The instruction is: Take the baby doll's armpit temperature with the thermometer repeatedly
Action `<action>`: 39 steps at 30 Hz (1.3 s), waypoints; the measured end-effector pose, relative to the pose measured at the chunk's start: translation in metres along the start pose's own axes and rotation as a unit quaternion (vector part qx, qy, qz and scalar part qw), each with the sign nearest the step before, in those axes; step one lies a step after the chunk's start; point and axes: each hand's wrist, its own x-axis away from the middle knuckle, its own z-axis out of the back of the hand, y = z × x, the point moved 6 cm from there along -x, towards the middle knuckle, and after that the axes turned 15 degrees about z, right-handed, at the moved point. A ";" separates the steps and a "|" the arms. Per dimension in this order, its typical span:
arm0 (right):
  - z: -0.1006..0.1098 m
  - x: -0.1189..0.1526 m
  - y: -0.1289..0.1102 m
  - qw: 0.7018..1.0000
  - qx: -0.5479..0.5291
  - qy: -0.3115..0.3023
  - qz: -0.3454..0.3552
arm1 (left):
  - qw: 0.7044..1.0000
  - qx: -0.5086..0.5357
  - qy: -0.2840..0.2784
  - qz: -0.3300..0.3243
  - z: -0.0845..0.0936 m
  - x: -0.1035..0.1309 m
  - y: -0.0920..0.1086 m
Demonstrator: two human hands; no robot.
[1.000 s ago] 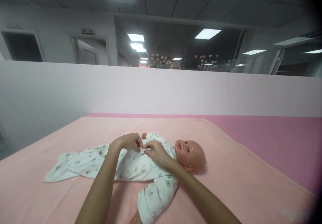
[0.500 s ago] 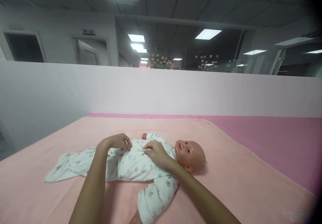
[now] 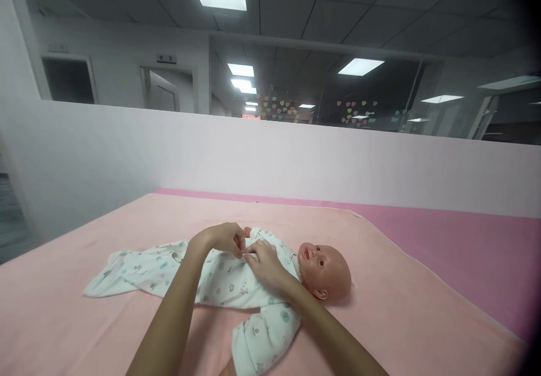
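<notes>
A baby doll (image 3: 324, 271) lies on its back, its head to the right, in a white top (image 3: 228, 283) with small green and coloured prints. Matching trousers (image 3: 139, 271) stretch out to the left. Over the doll's chest, my left hand (image 3: 226, 238) is bent down with its fingertips pinched. Right beside it, my right hand (image 3: 265, 260) rests on the top, thumb and fingers closed. Between the two sets of fingertips a bit of white tie string from the top shows; the fingers hide most of it.
A peach-pink sheet (image 3: 401, 308) lies under the doll, over a darker pink mat (image 3: 456, 252) at the right and back. Behind stands a low white partition wall (image 3: 338, 164). Beyond it are glass with heart stickers and doorways.
My left hand has moved right, up to my right hand, and its fingers have closed. My right hand stays over the chest. The camera view has tilted slightly.
</notes>
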 end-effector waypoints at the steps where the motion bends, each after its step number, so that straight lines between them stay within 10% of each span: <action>1: -0.001 0.000 -0.002 1.000 0.019 -0.010 0.000 | 1.000 -0.005 0.002 -0.002 -0.004 -0.005 0.001; 29: 0.004 -0.009 0.013 0.994 -0.014 0.078 -0.071 | 0.983 0.113 -0.103 -0.098 -0.022 -0.026 -0.004; 39: 0.053 0.018 -0.020 0.983 0.126 0.087 0.104 | 0.989 0.096 0.102 -0.051 -0.018 -0.008 -0.025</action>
